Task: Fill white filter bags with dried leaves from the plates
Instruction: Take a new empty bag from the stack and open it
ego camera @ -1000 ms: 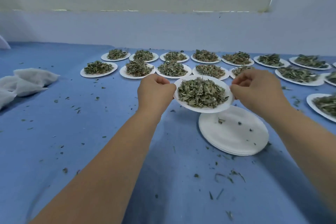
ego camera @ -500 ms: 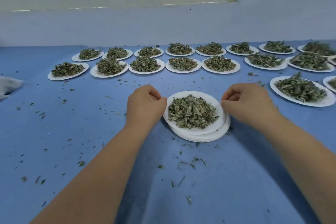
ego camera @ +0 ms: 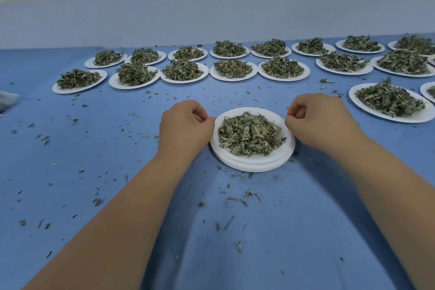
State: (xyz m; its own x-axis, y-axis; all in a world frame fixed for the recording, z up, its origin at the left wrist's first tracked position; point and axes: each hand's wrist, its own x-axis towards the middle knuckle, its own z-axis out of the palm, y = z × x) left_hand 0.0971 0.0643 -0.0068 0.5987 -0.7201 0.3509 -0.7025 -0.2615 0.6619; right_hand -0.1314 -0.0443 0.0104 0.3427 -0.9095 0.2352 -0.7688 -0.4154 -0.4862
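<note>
Both bare forearms reached forward from the lower corners, converging slightly toward the middle, wrists straight and low over the bench. The left hand (ego camera: 186, 127) lay knuckles up, its fingers (ego camera: 199, 114) curled into the palm, thumb and forefinger pinching the left rim of the plate (ego camera: 247, 110). The right hand (ego camera: 321, 122) mirrored it, fingers (ego camera: 297, 110) curled, thumb tip meeting the forefinger on the plate's right rim. The hands were well apart, level with each other.
</note>
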